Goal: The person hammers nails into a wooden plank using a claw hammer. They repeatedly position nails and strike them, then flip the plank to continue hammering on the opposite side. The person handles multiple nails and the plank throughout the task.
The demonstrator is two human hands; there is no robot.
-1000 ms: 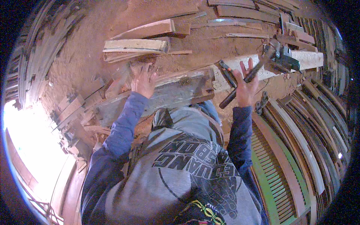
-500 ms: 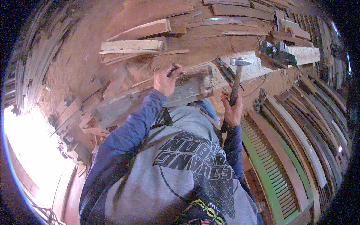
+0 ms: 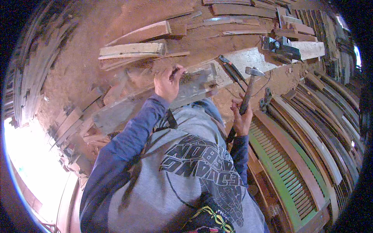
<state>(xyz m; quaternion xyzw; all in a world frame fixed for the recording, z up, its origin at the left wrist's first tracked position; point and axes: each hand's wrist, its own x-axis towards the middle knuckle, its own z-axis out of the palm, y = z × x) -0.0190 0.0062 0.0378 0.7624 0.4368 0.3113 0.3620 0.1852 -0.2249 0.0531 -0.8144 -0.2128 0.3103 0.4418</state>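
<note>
steel-headed hammer (image 3: 248, 87) upright beside grey plank (image 3: 155, 101).

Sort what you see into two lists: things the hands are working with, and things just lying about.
In use:
left hand, pinching something small, too small to tell
grey plank under it
right hand
hammer, head up

Lying about:
pliers
stacked boards
green louvred shutter

A grey weathered plank (image 3: 155, 103) lies on reddish-brown sawdust (image 3: 97, 31) beside a green slatted shutter (image 3: 283, 171).
</note>
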